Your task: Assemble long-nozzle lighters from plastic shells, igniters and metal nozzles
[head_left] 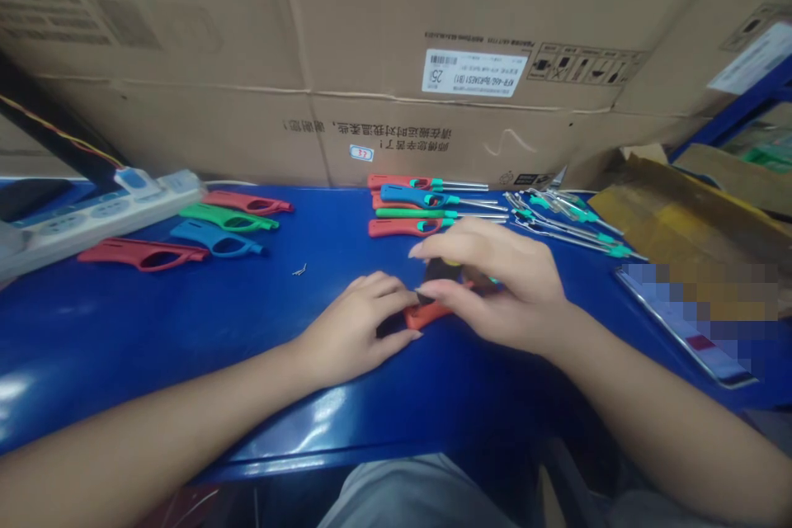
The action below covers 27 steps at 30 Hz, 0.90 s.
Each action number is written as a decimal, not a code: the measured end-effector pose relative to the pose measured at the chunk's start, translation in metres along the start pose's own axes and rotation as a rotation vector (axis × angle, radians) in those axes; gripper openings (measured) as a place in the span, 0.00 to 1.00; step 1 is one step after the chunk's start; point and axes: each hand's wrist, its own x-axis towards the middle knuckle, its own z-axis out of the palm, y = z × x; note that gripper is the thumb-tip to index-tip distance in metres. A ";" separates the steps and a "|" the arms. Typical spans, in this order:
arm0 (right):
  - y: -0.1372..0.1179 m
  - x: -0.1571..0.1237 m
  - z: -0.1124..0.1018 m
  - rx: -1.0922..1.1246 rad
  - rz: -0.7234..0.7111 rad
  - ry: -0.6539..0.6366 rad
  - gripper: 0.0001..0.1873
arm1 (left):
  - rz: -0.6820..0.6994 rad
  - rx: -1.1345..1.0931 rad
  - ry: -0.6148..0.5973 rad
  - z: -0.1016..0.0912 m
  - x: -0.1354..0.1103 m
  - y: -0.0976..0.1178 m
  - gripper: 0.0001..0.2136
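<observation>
An orange-red gas lighter [426, 314] lies low over the blue table, its far part hidden under my right hand. Thumb and fingers of my left hand [359, 322] close round its near left end. Above it, my right hand [504, 285] grips a short black tool with a yellow end [442, 270] between thumb and fingers; its tip is hidden. Beyond my hands lie several assembled lighters with metal tubes, among them a red lighter [402, 227] and a blue lighter [405, 196]. A few tiny metal pins or screws [300, 270] rest left of them.
Empty lighter shells, including a green shell [228, 218] and a red shell [142, 253], lie beside a white power strip [105, 214]. Metal lighter tubes with green parts [569, 219] are piled at the right, near a phone [686, 330]. A large cardboard box [235, 41] walls the back.
</observation>
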 end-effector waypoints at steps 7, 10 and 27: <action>-0.001 0.001 0.000 0.151 0.018 -0.103 0.15 | -0.006 0.005 -0.007 0.001 0.000 -0.001 0.10; 0.000 0.000 -0.002 -0.047 -0.046 -0.004 0.09 | 0.002 -0.001 0.002 0.001 0.000 -0.001 0.10; 0.002 0.000 -0.009 0.066 0.048 -0.138 0.18 | -0.007 0.016 -0.006 0.001 0.000 0.000 0.14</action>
